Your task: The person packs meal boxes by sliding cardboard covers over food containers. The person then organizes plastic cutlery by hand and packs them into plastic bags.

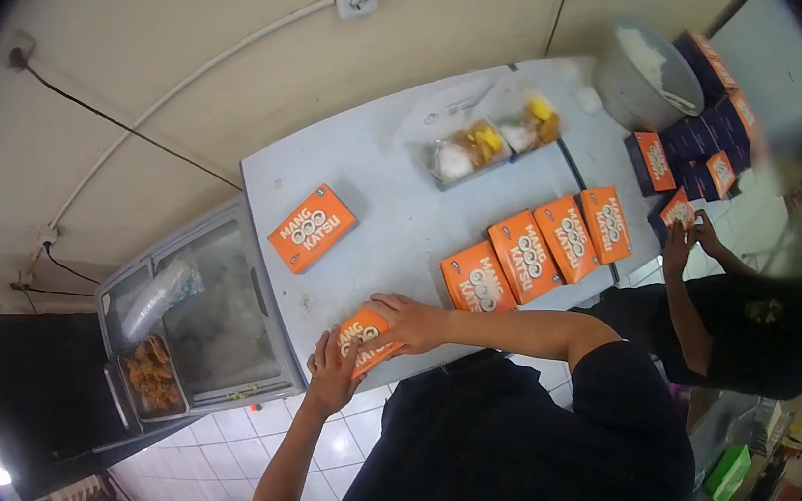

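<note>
Head view: an orange box [363,326] sits between the left fingers [321,351] and right fingers [389,302], both clamped on it.

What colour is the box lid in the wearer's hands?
The lid is orange, printed in white, seen in the head view.

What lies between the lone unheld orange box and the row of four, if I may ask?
In the head view, bare white tabletop separates box and row.
</note>
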Demonstrator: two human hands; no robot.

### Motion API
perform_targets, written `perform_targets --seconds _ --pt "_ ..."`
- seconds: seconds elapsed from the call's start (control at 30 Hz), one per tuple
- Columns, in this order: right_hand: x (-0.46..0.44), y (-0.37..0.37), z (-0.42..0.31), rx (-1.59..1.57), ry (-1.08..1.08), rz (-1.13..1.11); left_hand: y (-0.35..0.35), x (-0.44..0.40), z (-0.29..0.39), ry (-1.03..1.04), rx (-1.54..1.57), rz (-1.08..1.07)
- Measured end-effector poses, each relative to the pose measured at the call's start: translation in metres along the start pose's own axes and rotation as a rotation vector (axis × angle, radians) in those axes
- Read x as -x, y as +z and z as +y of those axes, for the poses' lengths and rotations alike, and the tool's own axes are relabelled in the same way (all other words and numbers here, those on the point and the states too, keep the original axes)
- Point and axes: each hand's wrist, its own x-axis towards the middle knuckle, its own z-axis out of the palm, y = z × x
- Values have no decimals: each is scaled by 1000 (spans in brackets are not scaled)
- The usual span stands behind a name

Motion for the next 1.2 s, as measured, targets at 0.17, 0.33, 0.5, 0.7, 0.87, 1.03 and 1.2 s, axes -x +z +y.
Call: perform_targets --seconds 0.17,0.33,0.5,0.7,0.87,1.03,1.2 --pt "-15 -19 11 0 2 -121 -2 -6 -16 32 29 -26" --pt "-9 -17 18 97 -37 -18 1 -11 0 -12 -76 41" --pt "7 -73 89 183 677 503 19 -27 -13 -278 -142 191" --pt "54 -116 139 331 985 456 -37 -41 -62 -212 -48 152" --pt "35 -101 133 264 926 382 -38 -41 -81 -167 -163 176" --pt "8 -54 69 241 754 254 -30 -33 -86 -142 -189 243" --pt "-10 -3 4 238 689 114 -23 -26 -99 -64 -54 317"
